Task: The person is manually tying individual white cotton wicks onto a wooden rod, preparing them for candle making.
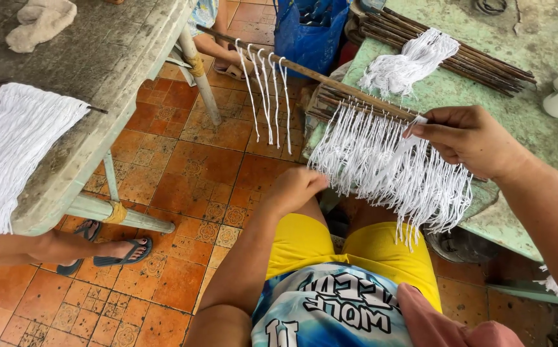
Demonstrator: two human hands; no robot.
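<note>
Strings [382, 160], white and frayed, hang from a stick [330, 80] off the green table [523, 115] edge. Right hand [468, 138] pinches one; left hand [295, 189] grasps their ends above open tiled floor [176, 167].

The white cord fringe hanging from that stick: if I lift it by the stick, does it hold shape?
Probably not. The white cord fringe hangs limp from the stick, so it should flop and sway. Loose strands would likely tangle. The right hand pinches some; the left hand touches the strand ends.
</note>
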